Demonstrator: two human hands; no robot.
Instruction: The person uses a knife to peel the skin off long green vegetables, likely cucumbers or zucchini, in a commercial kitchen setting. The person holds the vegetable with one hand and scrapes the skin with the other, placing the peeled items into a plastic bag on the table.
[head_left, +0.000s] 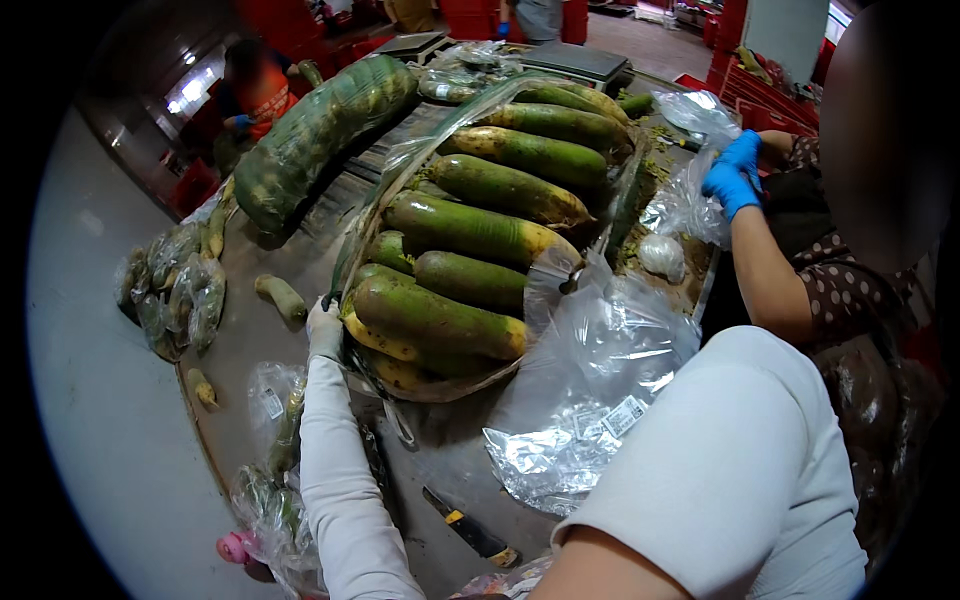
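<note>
At the left edge of an open plastic sack (390, 180), my left hand (325, 327), in a whitish glove, grips the gathered rim. Large green radishes (480, 225) with yellowish ends lie stacked in the sack, most of them crosswise. My right arm, in a white sleeve (712, 457), is bent across the lower right; its hand is out of view. Beside that sleeve, clear plastic bags (592, 360) with printed labels are spread against the sack's near right side. A knife with a black and yellow handle (480, 536) lies on the metal table (450, 465) near me.
A full green sack (322, 142) lies at the back left. Bagged radishes (176, 285) and loose radish pieces (281, 296) are on the left. Scales (574, 60) stand at the back. A co-worker's blue-gloved hands (733, 176) hold clear plastic at right; another person (259, 94) is farther back.
</note>
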